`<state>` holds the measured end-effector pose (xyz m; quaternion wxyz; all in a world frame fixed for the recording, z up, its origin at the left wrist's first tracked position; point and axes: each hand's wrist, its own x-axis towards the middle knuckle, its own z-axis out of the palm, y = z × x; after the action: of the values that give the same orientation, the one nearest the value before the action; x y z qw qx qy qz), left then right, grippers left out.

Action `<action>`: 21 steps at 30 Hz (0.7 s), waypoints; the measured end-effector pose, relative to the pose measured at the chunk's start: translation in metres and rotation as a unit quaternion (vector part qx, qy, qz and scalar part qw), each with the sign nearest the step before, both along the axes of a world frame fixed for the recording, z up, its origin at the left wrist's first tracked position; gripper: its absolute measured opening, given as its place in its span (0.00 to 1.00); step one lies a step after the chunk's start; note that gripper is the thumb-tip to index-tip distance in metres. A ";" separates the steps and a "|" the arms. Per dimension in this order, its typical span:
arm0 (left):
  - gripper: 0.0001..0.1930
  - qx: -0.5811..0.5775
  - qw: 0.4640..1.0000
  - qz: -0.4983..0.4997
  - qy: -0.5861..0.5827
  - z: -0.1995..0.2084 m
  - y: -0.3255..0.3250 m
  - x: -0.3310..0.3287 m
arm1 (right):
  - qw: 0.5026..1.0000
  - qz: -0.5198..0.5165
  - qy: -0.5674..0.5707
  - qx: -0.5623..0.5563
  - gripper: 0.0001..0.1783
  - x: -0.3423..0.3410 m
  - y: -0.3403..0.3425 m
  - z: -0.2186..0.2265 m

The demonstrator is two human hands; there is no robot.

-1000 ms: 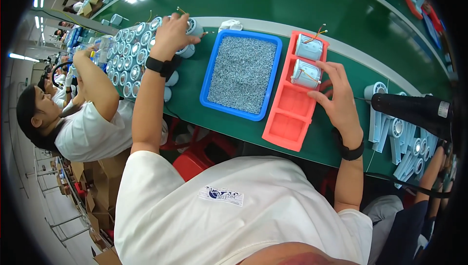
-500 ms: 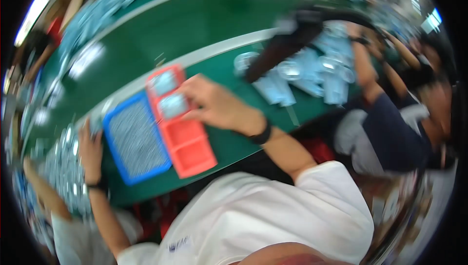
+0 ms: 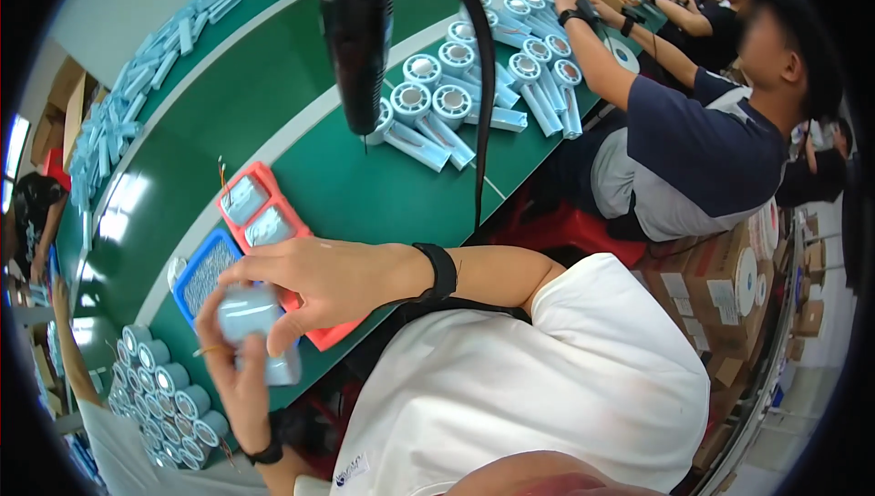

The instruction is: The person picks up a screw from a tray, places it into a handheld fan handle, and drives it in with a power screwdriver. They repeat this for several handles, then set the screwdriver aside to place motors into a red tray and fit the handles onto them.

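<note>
At the left edge, rows of pale blue round-headed plastic parts [image 3: 164,405] stand packed on the green bench [image 3: 301,104], leaving little free room there — the open stretch of bench lies further up, between the trays and the far white stripe. The left hand [image 3: 239,370] comes up from below with its fingers curled around a pale blue rounded plastic housing [image 3: 253,330], clamped on it from beneath. The right hand [image 3: 319,282] reaches across from the right and pinches the same housing from above, fingertips closed on its top edge, so the piece sits between both hands, lifted off the bench in front of the trays. Just behind them lie a blue rectangular tray of small grey bits [image 3: 202,270] and a red compartmented plastic tray [image 3: 260,213] holding two more pale housings. Further right, a black hanging tool on a cable [image 3: 357,40] dangles over the bench — beyond it more pale blue parts [image 3: 474,86] lie before a seated co-worker [image 3: 693,140].
</note>
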<state>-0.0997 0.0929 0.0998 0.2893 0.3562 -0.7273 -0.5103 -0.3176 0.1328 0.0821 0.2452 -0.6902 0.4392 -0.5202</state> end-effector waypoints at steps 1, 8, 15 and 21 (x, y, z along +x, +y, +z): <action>0.25 -0.036 0.999 0.010 0.008 -0.012 0.003 -0.006 | 0.998 0.020 0.002 0.057 0.30 0.003 0.001 0.004; 0.22 0.244 0.951 0.033 0.188 -0.045 0.029 -0.015 | 0.893 0.124 -0.249 0.354 0.25 0.001 0.018 -0.025; 0.21 0.309 0.918 0.084 0.235 -0.046 0.033 -0.021 | 0.887 0.058 -0.293 0.351 0.31 -0.005 0.027 -0.034; 0.23 0.416 0.874 0.023 0.251 -0.057 0.030 0.008 | 0.974 -0.003 -0.140 0.178 0.34 -0.016 0.007 -0.034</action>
<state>-0.0917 0.1225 0.0427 0.2984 0.3205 -0.3422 -0.8313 -0.3333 0.1396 0.0479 0.4216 -0.5542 0.4882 -0.5261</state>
